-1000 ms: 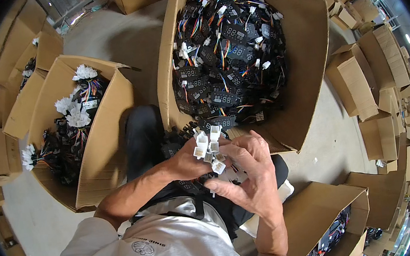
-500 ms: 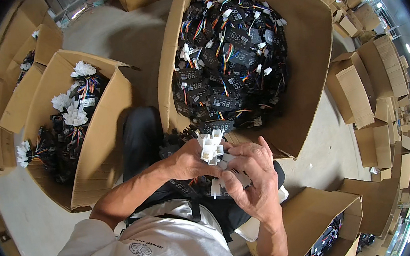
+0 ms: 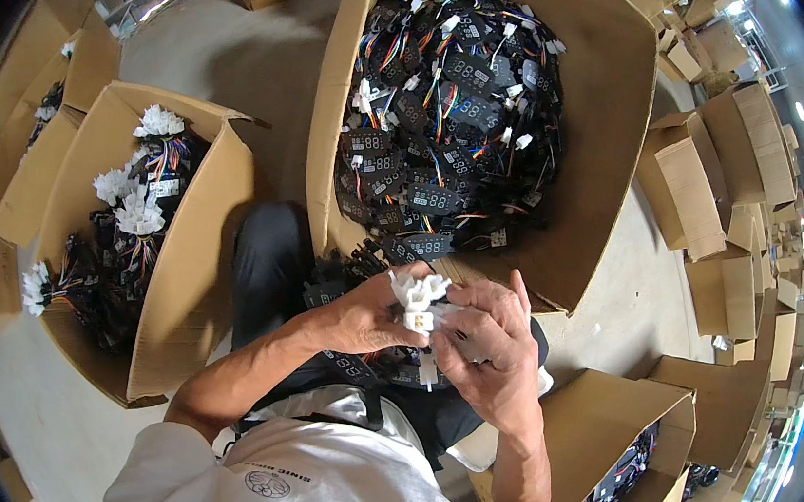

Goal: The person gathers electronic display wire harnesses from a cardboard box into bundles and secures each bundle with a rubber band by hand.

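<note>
My left hand point(image 3: 365, 316) is closed round a bunch of white plug connectors point(image 3: 417, 298), which stick up above its fingers over my lap. Close beside them is my right hand point(image 3: 486, 350), its thumb and fingers pinched on a whitish connector, partly hidden and blurred. One more white connector point(image 3: 427, 371) hangs below the hands. Black display boards point(image 3: 350, 366) with cables lie in my lap, mostly covered by my hands and forearms. In front of me, a heap of similar boards point(image 3: 471, 111) with coloured wires fills part of a large cardboard box point(image 3: 604, 122).
At the left, a cardboard box point(image 3: 192, 283) holds bundled boards with white connector clusters point(image 3: 138, 212). An open box point(image 3: 611, 425) with more wired parts stands at lower right. Several cardboard boxes point(image 3: 689, 184) line the right side, and others stand at far left.
The connectors in my left hand have tilted and shifted slightly. My right hand has moved a little left, its fingers closer to the bunch. The whole view has shifted slightly.
</note>
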